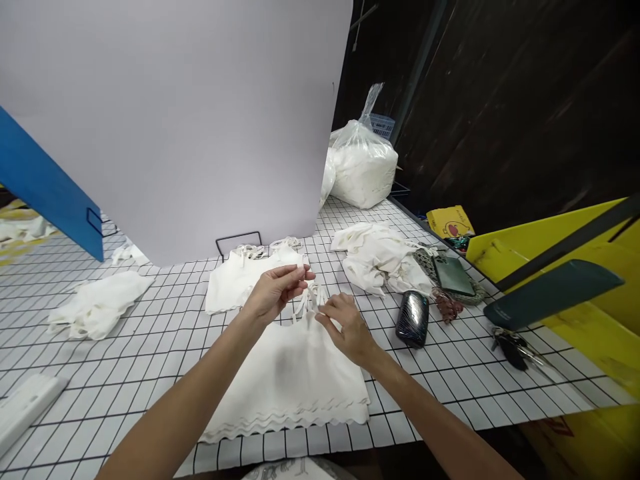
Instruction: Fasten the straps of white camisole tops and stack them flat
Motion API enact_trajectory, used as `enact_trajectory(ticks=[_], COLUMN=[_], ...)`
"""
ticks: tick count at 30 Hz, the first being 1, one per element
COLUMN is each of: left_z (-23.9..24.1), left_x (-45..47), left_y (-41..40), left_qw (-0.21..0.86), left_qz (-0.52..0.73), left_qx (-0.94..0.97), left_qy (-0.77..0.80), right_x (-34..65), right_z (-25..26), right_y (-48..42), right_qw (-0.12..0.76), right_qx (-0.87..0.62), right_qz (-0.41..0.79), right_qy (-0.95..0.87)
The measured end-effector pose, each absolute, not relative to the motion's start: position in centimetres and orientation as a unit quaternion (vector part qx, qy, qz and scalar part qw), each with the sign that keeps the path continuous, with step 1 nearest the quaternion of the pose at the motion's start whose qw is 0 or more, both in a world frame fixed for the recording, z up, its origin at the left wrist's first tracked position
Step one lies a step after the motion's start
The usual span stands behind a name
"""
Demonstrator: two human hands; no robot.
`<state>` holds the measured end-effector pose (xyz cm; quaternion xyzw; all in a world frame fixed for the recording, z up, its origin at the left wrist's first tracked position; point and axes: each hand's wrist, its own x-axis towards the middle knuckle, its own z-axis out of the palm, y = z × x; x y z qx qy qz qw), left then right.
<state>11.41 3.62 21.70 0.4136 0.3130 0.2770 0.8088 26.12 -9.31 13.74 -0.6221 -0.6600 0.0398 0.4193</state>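
Note:
A stack of white garments (293, 373) with wavy hems lies flat on the table in front of me, thin white straps at its top end. My left hand (277, 290) is raised over that top end, thumb and fingers pinched on a thin white strap. Lower and to the right, my right hand (347, 327) is closed at the loose straps (311, 298), its fingertips together at the garment's top edge. Its fingers partly hide what they pinch. Behind my left hand lies another folded white garment pile (225, 287).
On the grid-patterned table (165, 373) lie a crumpled white cloth pile (380, 257), a black case (413, 319), a phone (454, 275), a dark green bottle-like object (550, 293) and keys (515, 350). White cloth (103, 303) lies left. A large white panel (190, 120) stands behind.

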Motion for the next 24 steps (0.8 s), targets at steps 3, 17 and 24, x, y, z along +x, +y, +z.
enact_trajectory(ticks=[3,17,24], left_z=[21.3,20.2,19.6], left_x=[11.5,9.8,9.5], left_y=[2.2,0.9,0.6], left_qw=[0.755,0.716,0.712], left_qz=[0.298,0.288,0.282], left_qx=[0.518,0.562,0.561], left_qy=[0.27,0.296,0.315], right_x=[26.1,26.0,26.5], right_z=[15.5,18.1,17.6], right_y=[-8.4,-6.0,-6.3], right_qw=[0.526,0.451,0.353], right_qx=[-0.592,-0.537,-0.531], right_qz=[0.173,-0.131,-0.128], right_qy=[-0.585,-0.701,-0.76])
